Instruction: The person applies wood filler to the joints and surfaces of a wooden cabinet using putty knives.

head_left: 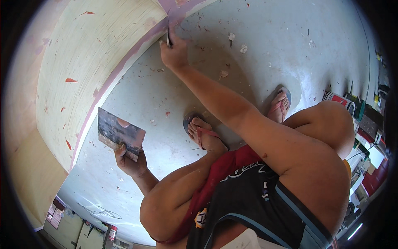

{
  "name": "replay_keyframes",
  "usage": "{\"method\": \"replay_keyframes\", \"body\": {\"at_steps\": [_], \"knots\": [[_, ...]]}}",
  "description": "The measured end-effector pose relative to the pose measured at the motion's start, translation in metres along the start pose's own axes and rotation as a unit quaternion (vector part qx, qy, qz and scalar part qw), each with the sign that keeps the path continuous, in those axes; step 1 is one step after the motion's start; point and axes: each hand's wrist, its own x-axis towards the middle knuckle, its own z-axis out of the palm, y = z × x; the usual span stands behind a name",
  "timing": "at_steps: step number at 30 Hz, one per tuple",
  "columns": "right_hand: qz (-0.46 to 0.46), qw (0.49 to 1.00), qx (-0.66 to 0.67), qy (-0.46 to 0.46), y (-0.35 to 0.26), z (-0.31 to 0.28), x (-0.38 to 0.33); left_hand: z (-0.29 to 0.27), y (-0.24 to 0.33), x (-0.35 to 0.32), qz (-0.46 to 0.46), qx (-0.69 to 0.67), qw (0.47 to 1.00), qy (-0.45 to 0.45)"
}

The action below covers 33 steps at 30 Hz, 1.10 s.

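Observation:
My left hand (133,162) grips a flat rectangular metal plate (118,135) by its lower edge, thumb on top. The plate is stained grey and brown, with a small dab of pinkish putty (123,122) on it. My right arm stretches far forward, and the right hand (176,53) is closed around a thin flat scraper (169,38), seen nearly edge-on. Its fingertips reach the corner of a pale wooden panel (99,50), where a purplish-pink putty band (128,56) follows the edge. How the scraper's edge meets the panel is hidden by the fingers.
Beneath me the grey floor (248,62) is spotted with scraps and putty flecks. My sandalled feet (203,132) rest between the hands and my bent knees. A white-and-red bucket (338,98) and a cluttered row of things stand at the right. A wire (99,211) lies lower left.

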Motion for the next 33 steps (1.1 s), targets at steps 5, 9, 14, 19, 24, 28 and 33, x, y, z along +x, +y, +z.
{"method": "replay_keyframes", "body": {"at_steps": [5, 9, 14, 19, 24, 28, 33], "knots": [[0.293, 0.874, 0.300, -0.245, -0.013, -0.038, -0.019, 0.050, -0.003, 0.004, -0.021, -0.063, 0.995, -0.077], [0.123, 0.849, 0.296, -0.421, -0.092, -0.070, -0.037, 0.056, -0.013, 0.018, -0.013, 0.035, 0.997, -0.060], [-0.136, 0.845, 0.153, -0.495, -0.104, -0.071, -0.049, 0.080, 0.007, 0.005, 0.000, -0.091, 0.993, -0.080], [-0.152, 0.816, 0.100, -0.549, -0.098, -0.083, -0.021, 0.086, 0.030, 0.003, 0.116, -0.002, 0.984, -0.134], [-0.432, 0.774, -0.098, -0.452, -0.138, -0.081, -0.003, 0.086, 0.013, -0.003, 0.135, 0.200, 0.963, -0.123], [-0.372, 0.758, -0.026, -0.535, -0.105, -0.085, -0.031, 0.075, 0.019, 0.005, 0.209, 0.135, 0.967, -0.060], [0.292, 0.906, 0.196, -0.235, -0.019, -0.068, -0.043, 0.074, 0.042, -0.007, 0.283, 0.046, 0.957, -0.040]]}}
